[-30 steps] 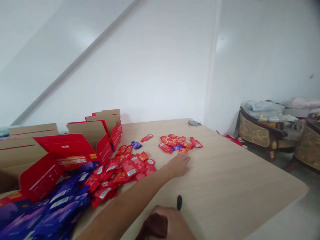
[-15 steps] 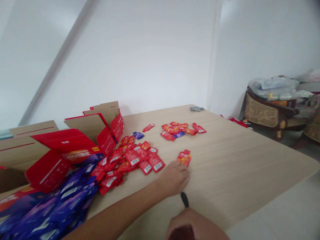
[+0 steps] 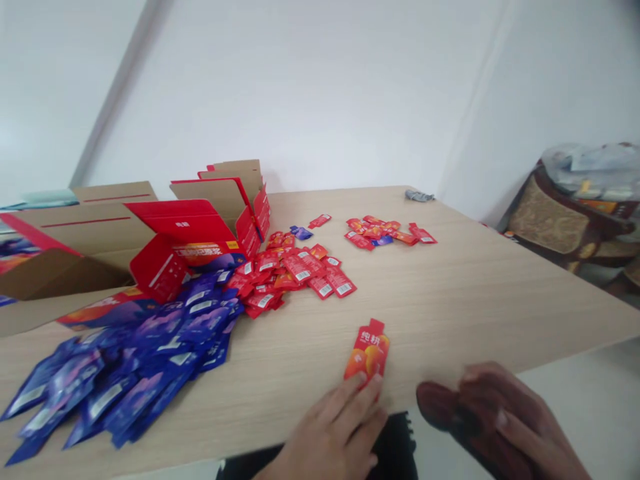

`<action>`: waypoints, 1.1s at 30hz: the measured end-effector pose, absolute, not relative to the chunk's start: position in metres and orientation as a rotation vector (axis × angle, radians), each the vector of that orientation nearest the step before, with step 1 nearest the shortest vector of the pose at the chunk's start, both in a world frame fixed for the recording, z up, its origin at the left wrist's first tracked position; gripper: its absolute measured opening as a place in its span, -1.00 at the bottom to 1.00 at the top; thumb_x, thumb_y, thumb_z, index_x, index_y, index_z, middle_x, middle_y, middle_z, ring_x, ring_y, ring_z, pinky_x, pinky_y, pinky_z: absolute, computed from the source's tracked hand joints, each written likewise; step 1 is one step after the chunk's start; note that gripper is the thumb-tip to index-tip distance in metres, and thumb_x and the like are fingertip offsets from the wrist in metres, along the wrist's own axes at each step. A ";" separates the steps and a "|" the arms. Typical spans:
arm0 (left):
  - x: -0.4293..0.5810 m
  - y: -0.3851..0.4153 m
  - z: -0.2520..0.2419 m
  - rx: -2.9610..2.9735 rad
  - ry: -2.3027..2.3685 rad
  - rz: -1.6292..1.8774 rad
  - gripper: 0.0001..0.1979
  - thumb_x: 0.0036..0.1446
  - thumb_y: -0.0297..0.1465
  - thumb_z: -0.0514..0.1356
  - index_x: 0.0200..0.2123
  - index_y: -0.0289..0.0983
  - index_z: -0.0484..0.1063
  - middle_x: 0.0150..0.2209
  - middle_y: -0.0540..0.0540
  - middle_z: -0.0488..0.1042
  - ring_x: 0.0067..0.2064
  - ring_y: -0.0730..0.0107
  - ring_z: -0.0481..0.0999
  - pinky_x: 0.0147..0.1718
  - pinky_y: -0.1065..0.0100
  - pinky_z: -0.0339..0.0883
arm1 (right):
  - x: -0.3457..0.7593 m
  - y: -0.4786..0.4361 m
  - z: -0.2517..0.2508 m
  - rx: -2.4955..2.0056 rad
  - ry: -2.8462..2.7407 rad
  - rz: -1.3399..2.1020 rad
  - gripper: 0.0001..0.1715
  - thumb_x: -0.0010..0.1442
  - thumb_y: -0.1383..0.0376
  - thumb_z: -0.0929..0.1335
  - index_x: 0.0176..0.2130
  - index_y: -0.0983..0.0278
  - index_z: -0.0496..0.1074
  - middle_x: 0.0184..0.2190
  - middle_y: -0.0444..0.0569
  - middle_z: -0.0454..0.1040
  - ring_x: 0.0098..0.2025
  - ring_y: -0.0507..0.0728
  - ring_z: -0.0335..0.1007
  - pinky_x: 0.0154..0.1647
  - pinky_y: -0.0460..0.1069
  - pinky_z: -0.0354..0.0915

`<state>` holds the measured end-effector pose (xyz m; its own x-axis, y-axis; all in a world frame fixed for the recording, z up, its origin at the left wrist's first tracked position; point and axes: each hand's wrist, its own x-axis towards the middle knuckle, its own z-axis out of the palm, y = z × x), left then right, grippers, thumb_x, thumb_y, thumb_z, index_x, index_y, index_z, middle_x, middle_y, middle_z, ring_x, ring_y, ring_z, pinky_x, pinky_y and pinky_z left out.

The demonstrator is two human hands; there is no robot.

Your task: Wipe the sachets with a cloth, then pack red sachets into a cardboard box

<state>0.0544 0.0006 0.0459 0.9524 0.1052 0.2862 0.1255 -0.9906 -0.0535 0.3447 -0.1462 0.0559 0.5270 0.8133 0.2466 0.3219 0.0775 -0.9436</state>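
Observation:
My left hand lies at the table's near edge with its fingers stretched flat, the fingertips resting on the lower end of a single orange-red sachet. The sachet lies flat on the light wooden table. To its right, at the table edge, my right hand is curled around a dark brownish object whose kind I cannot tell. A heap of red sachets lies further back at the centre.
Many purple sachets spread over the left front. An open red carton and brown cardboard boxes stand at the left back. A small cluster of red sachets and a grey scrap lie far back. A cluttered armchair stands right.
My left hand reached out to the far cluster, then slid one orange-red sachet back across the table to the near edge. My head tilted down and left.

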 end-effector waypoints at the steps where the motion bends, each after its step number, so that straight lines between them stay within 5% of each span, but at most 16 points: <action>1: 0.051 -0.001 0.043 -3.006 -0.213 -0.476 -0.47 0.42 -0.21 0.16 0.36 -0.27 0.27 0.48 -0.20 0.14 0.47 0.10 0.12 0.36 0.22 0.17 | 0.345 -0.140 0.059 -1.541 -0.973 0.460 -0.50 0.19 -0.16 0.43 -0.11 0.15 0.54 -0.23 0.00 0.67 -0.22 0.26 0.64 -0.27 0.01 0.54; 6: 0.046 0.001 0.033 -2.935 -0.324 -0.555 -0.50 0.46 -0.31 0.10 0.39 -0.27 0.23 0.49 -0.17 0.13 0.46 0.11 0.16 0.32 0.19 0.26 | 0.330 -0.094 0.079 -1.647 -0.926 0.200 -0.51 0.18 -0.06 0.48 -0.04 0.18 0.51 -0.10 0.03 0.65 -0.05 0.29 0.60 -0.05 0.06 0.52; 16: 0.052 0.002 0.025 -2.888 -0.333 -0.671 -0.65 0.50 -0.33 0.05 0.23 -0.28 0.43 0.21 -0.07 0.54 0.26 0.27 0.46 0.33 0.27 0.17 | 0.279 -0.028 0.049 -1.659 -1.947 0.044 -0.69 0.33 0.15 0.42 0.05 0.11 0.41 -0.05 -0.01 0.57 0.02 0.30 0.48 0.03 0.19 0.42; 27: 0.055 -0.002 0.004 -2.900 -0.394 -0.816 -0.63 0.49 -0.34 0.07 0.26 -0.28 0.41 0.24 -0.10 0.52 0.29 0.25 0.43 0.30 0.22 0.16 | 0.335 -0.002 0.079 -1.873 -1.662 -0.465 -0.59 0.39 0.04 0.35 0.09 0.21 0.34 -0.05 0.15 0.53 -0.05 0.36 0.45 -0.02 0.23 0.41; 33: 0.057 -0.002 0.002 -2.994 -0.412 -0.811 -0.70 0.47 -0.40 0.08 0.14 -0.30 0.50 0.11 -0.12 0.61 0.14 0.22 0.56 0.24 0.20 0.23 | 0.278 -0.037 0.070 -1.672 -2.054 0.063 -0.67 0.32 0.16 0.43 0.03 0.13 0.35 -0.05 0.01 0.54 -0.01 0.26 0.46 0.00 0.14 0.41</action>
<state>0.0567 -0.0024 0.0025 0.8310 0.2488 0.4976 0.2554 -0.9652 0.0561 0.2778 -0.0373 0.0703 -0.1320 0.9319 0.3380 0.9092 0.2497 -0.3331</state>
